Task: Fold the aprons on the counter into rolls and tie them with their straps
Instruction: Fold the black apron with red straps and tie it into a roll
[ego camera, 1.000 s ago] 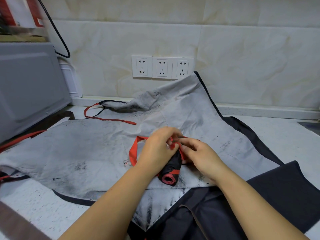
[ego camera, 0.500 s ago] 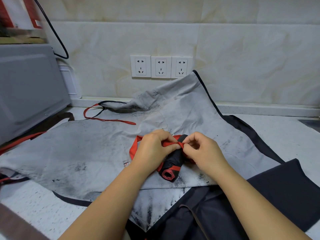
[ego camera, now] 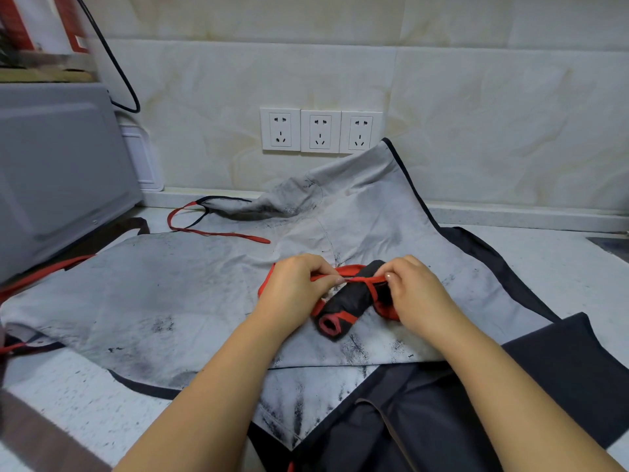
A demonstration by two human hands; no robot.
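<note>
Apron roll [ego camera: 350, 300]: black w/ red trim, mid-counter [ego camera: 68, 396] atop spread grey apron [ego camera: 153, 301]. Far left, microwave [ego camera: 51, 172]. Left hand [ego camera: 292, 287], fingers curled, pinching red strap [ego camera: 354, 278] just left of roll; right hand [ego camera: 418, 294] pinching same strap on other side (taut across roll's top). Dark apron [ego camera: 544, 369] at right.

1. Cream marbled wall tiles [ego camera: 493, 107] run along the far side
2. Three white sockets [ego camera: 320, 131] sit mid-wall
3. Grey appliance [ego camera: 51, 172] stands left on the speckled white bench [ego camera: 561, 264], black cable [ego camera: 115, 73] above it
</note>
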